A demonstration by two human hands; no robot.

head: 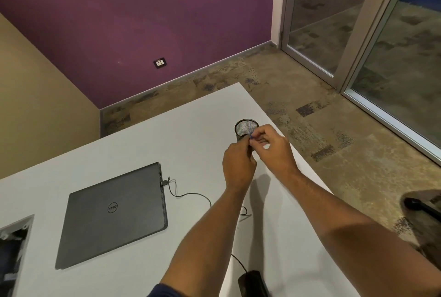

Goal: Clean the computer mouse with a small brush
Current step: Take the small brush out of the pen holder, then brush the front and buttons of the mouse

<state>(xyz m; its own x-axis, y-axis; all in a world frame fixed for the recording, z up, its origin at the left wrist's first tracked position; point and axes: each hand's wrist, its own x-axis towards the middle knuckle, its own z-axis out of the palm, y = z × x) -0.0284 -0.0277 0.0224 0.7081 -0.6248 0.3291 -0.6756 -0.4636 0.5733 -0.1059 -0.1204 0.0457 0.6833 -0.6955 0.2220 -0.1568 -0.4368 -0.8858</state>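
Observation:
The black computer mouse [253,282] lies on the white table [133,148] at the bottom edge of view, below my forearms, and its thin cable [191,194] runs to the laptop. Both hands meet above the table in front of a black mesh pen cup [245,127]. My right hand [274,151] pinches a small blue item, apparently the small brush [251,136], between thumb and fingertips. My left hand [238,165] is closed with its fingertips at the same item. Most of the brush is hidden by the fingers.
A closed grey laptop [112,215] lies on the left part of the table. A cable cut-out [14,244] opens in the table at the far left. The table's right edge runs diagonally beside my right arm. A dark chair part [422,206] shows at the right.

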